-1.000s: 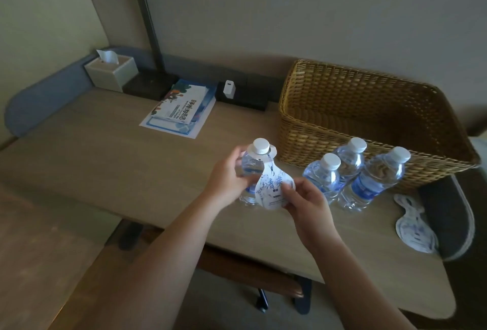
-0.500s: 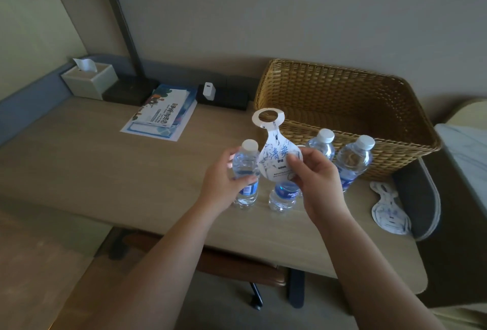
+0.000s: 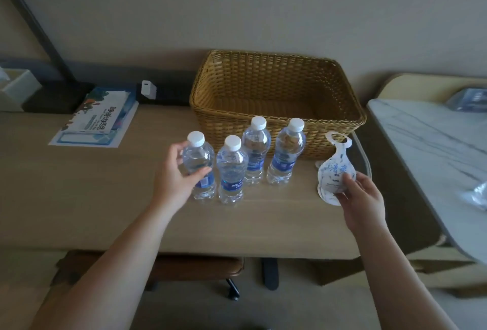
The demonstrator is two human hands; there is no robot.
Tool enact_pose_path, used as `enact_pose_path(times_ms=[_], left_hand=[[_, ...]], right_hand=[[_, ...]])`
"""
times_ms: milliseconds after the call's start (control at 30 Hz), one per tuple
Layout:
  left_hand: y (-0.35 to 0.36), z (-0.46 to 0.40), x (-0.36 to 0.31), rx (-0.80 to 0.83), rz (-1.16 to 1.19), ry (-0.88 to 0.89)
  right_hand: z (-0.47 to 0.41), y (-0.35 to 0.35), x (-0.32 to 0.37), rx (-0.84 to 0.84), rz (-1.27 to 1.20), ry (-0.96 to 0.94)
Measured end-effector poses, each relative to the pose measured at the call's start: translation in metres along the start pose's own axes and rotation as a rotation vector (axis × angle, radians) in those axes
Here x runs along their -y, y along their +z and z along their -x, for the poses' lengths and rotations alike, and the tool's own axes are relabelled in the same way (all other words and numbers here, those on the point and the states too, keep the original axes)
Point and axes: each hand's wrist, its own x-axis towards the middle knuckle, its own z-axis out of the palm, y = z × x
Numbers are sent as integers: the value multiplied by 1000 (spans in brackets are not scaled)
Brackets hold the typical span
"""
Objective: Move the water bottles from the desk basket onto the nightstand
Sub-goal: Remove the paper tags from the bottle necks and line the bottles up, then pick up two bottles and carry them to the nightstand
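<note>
I watched the right hand (image 3: pixel 362 195) lift the paper tag (image 3: pixel 334 171) off the neck of the bottle (image 3: pixel 199 166) and carry it away to the right, down near the desk (image 3: pixel 79 198) edge beside the basket (image 3: pixel 276 87). The left hand (image 3: pixel 175 174) kept its grip on that bottle, which lost its tag. The head turned right, and the marble nightstand (image 3: pixel 434 145) came into view.

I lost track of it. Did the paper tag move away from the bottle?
Yes. The right hand carried the paper tag rightward, off the bottle, toward the basket's right corner.
</note>
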Motion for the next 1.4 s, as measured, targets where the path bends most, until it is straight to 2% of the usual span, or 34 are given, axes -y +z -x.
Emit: enact_pose_path(times_ms=[267,533,633,700,800,867,933,1167,1267,1333,1400], left_hand=[[5,-1,6,-34,-23,-44],[6,-2,10,-35,-20,-85],[6,-3,10,-35,-32,-92],[6,-3,11,-36,-28,-91],[7,-3,11,-31,-13,-97],[7,-3,12,-28,-1,-94],[6,-3,12,-27,-5,-93],[6,-1,10,-18,22,-97],[8,2,7,-14,37,-87],[8,3,5,-12,44,-81],[7,4,1,6,55,-84]], right_hand=[[-61,-18,-37,-250,256,70],[-83,-17,-57,-326,464,118],[-76,-21,-58,-222,795,8],[-68,-28,-62,-146,1101,-164],[-56,-35,-71,-14,1359,-415],[-52,-36,-78,109,1488,-463],[-51,-36,-84,185,1561,-416],[-49,-29,-82,248,1590,-351],[-18,7,-69,245,1355,-522],[14,46,-61,304,1124,-674],[43,86,-52,382,941,-730]])
